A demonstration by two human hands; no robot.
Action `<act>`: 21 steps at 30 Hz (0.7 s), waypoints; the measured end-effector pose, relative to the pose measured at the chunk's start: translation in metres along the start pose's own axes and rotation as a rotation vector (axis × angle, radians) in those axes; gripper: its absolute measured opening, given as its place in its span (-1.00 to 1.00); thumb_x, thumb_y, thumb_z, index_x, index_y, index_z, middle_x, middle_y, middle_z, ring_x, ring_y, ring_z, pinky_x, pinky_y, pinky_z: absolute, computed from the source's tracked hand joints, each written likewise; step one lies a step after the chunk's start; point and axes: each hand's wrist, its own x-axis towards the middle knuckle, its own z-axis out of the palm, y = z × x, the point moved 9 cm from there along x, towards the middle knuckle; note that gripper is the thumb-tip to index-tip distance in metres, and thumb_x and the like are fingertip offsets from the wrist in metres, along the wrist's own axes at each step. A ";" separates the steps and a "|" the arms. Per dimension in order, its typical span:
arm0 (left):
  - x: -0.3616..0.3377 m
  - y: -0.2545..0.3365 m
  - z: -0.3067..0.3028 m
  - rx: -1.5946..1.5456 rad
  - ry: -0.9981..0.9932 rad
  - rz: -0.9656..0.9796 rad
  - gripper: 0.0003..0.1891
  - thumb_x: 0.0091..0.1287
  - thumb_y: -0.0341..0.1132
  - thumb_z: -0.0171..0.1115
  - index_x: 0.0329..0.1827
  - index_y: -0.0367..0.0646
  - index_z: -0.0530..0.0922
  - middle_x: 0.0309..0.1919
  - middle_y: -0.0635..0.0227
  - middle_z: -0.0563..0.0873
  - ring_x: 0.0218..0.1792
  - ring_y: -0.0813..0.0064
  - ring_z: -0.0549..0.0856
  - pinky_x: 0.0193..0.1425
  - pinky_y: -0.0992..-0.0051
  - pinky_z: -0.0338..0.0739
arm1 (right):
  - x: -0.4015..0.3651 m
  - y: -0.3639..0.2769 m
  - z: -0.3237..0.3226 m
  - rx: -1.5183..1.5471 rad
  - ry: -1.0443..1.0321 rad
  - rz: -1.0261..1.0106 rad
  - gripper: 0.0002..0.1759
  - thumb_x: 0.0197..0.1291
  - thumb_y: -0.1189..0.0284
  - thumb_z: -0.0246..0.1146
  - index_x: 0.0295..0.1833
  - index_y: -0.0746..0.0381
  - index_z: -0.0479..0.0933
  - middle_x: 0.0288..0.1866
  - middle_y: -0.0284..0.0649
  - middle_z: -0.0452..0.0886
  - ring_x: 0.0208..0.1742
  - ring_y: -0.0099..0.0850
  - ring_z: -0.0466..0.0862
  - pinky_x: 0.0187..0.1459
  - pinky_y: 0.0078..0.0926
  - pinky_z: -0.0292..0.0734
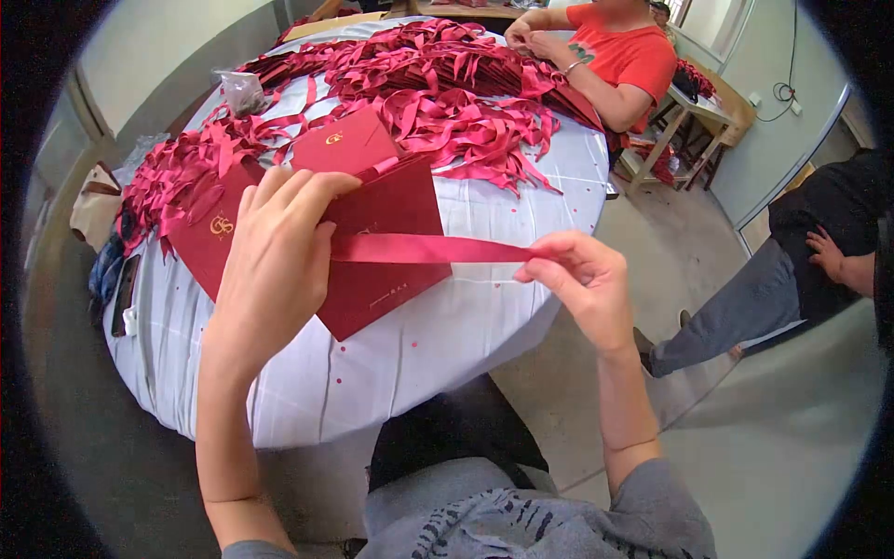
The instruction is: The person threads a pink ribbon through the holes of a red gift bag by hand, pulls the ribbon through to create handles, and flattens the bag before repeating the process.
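A flat pink-red ribbon is stretched sideways between my two hands. My left hand is closed on its left part, with the fingers curled over a dark red paper bag; where the ribbon passes under the fingers is hidden. My right hand pinches the ribbon's other end between thumb and fingertips, past the bag's right edge. Beneath and behind lie more red bags with gold lettering, one at the left and one at the back.
A round table has a white cover dotted with red bits. Long piles of ribboned bags fill its far side. A person in a red shirt works across from me; another in grey trousers stands right. A clear plastic bag sits far left.
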 end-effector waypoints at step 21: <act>0.039 -0.011 0.049 -0.677 -0.324 -0.153 -0.82 0.17 -0.62 0.16 -0.16 -0.39 0.50 -0.32 0.33 0.64 -0.22 0.62 0.57 -0.09 0.55 0.50 | 0.023 -0.028 0.076 0.509 -0.137 -0.081 -0.77 0.41 0.42 0.04 0.02 0.37 0.41 -0.53 -0.38 0.42 -0.55 -0.65 0.42 -0.33 -0.53 0.58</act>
